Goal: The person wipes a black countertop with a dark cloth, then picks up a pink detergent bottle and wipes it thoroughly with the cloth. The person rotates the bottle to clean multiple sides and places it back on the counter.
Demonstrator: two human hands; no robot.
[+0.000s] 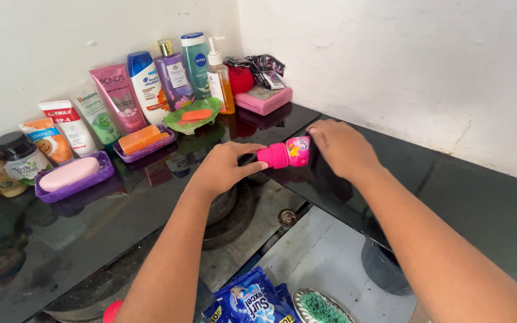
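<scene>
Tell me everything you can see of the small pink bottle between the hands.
The small pink bottle looks like glossy plastic, with a plain pink cap and a printed pink label. It lies on its side, cap end toward the left hand, which pinches the cap. The right hand covers its base. It sits over the black shelf edge.

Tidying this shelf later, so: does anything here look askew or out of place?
The small pink bottle lies sideways, held between the left hand and right hand, while the other toiletries stand upright along the white wall.
</scene>
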